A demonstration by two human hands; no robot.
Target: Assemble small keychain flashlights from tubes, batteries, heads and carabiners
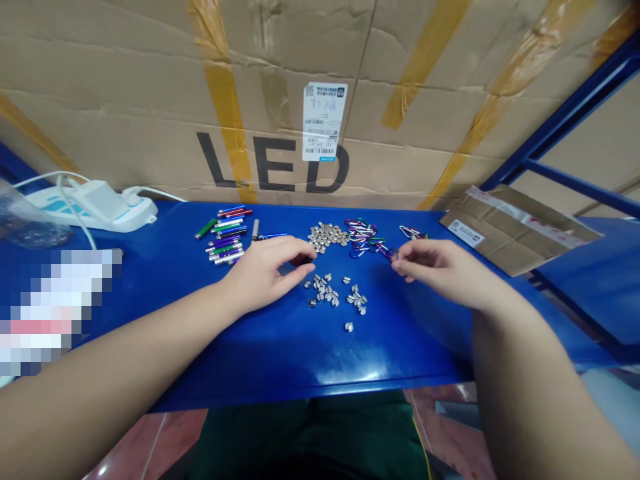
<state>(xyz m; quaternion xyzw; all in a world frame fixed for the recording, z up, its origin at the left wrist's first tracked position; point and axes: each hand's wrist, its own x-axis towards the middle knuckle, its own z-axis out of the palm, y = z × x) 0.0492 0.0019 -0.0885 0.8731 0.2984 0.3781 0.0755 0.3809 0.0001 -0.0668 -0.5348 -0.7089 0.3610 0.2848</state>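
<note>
My blue table [280, 360], walled in by cardboard.
Before me a big carton [150, 133] spans the back, banded with yellow tape [223, 100], printed LED, bearing a white label [325, 122]; a blue frame [560, 117] slants up at my right, light glares off the table, and reddish tiles [173, 433] show below.

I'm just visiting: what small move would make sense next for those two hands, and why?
I'd suggest the right hand ease one clip free of the coloured clips. It sits at the right edge of that pile, where the clips overlap and look likely to snag. I can't tell whether it holds one.
</note>
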